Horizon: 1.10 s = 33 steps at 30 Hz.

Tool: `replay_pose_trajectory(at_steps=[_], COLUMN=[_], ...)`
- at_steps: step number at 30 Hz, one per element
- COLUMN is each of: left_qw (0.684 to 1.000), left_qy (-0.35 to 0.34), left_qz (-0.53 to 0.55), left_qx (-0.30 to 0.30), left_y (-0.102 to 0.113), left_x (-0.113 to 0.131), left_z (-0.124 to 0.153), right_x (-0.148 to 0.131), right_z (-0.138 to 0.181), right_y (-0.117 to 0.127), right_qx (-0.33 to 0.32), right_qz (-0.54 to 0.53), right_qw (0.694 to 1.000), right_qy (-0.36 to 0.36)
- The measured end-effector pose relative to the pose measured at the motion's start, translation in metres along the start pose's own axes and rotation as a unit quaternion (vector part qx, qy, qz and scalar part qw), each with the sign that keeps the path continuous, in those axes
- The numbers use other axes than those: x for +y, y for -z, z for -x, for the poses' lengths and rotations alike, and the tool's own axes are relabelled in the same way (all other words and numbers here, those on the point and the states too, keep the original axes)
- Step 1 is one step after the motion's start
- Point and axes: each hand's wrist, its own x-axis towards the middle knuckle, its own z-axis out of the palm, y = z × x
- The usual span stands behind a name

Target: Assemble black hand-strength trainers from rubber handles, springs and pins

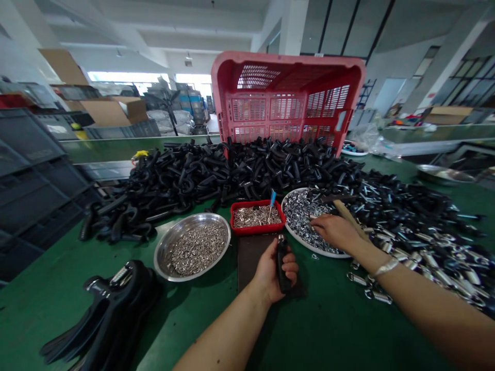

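Note:
My left hand [273,270] is wrapped round a black plastic handle [283,265], held upright over a dark flat pad [246,257]. A small metal part shows at the handle's top. My right hand [334,231] reaches into a white round tray [292,238] of small shiny metal pieces [303,214]. Its fingers are drawn together at the pieces; what they pinch, if anything, is too small to make out. A hammer with a wooden handle [350,219] lies across that tray, beside my right hand. Just beyond my left hand sits a red box [257,228] of small metal pins.
A steel bowl [159,257] of small metal rings stands left of the pad. Black handles [185,175] are heaped before a tipped red crate [288,61]. Metal springs [433,263] lie at the right, several black assembled pieces [116,314] at the front left. Grey crates [34,175] stand far left.

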Motion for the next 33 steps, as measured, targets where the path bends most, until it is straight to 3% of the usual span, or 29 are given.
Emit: replay_pose_trajectory(at_steps=[3,7,12,20,24,27,29,31,33], left_qw=[1.000,0.998,0.995,0.983,0.972,0.966,0.967,0.970,0.972], left_qy=[-0.004,-0.019,-0.069,-0.156,-0.183,-0.195,-0.192,-0.179,-0.175], left_qz=[-0.012,-0.033,-0.038,-0.068,-0.105,-0.120,-0.109,-0.089,-0.078], left_qx=[0.020,0.047,0.054,0.069,0.100,0.117,0.130,0.137,0.138], left_y=[-0.001,-0.002,-0.003,-0.004,-0.005,-0.007,-0.009,-0.011,-0.013], left_x=[-0.002,-0.005,-0.008,-0.015,-0.019,-0.020,-0.019,-0.019,-0.019], left_z=[-0.002,-0.006,-0.006,-0.008,-0.009,-0.008,-0.008,-0.007,-0.007], right_x=[-0.007,-0.043,-0.079,-0.085,-0.094,-0.071,-0.031,0.022,0.074], right_z=[0.006,0.015,0.020,0.022,0.035,0.036,0.027,0.015,0.003], right_y=[0.006,0.025,0.039,0.028,0.028,0.029,0.031,0.033,0.034], right_qx=[0.047,0.052,-0.006,0.028,0.038,0.034,0.020,0.015,0.004], right_qz=[-0.068,-0.176,-0.118,-0.162,-0.125,-0.148,-0.114,0.008,0.046], right_qw=[0.997,0.979,0.986,0.985,0.988,0.977,0.985,0.998,0.987], right_qy=[0.003,0.088,0.118,0.052,0.080,0.152,0.126,-0.064,-0.151])
